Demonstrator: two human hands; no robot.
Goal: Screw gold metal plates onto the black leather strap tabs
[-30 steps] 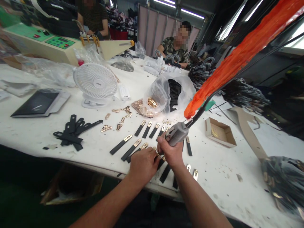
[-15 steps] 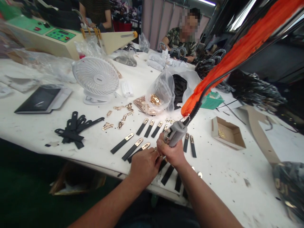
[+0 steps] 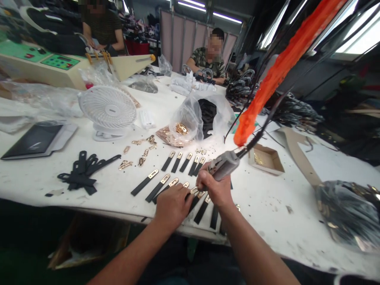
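Observation:
My right hand [image 3: 216, 190] is wrapped round the grey body of a powered screwdriver [image 3: 223, 165], whose black cable runs up beside an orange sleeve [image 3: 277, 73]. Its tip points down at a black strap with a gold end clip [image 3: 196, 196] near the table's front edge. My left hand [image 3: 173, 205] is closed, its fingers pressing on that strap beside the tool tip. Rows of similar black straps with gold clips [image 3: 166, 174] lie just beyond my hands.
A pile of plain black straps [image 3: 81, 174] lies at left, loose gold clips [image 3: 142, 152] and a clear bag of them [image 3: 190, 122] farther back. A white desk fan [image 3: 107, 111], a small cardboard box [image 3: 265, 158], a tablet [image 3: 34, 138], and two seated people [image 3: 209, 59] are around the white table [image 3: 267, 206].
Both hands stay on the strap at the front edge. The screwdriver has tilted more to the right and the view has shifted slightly.

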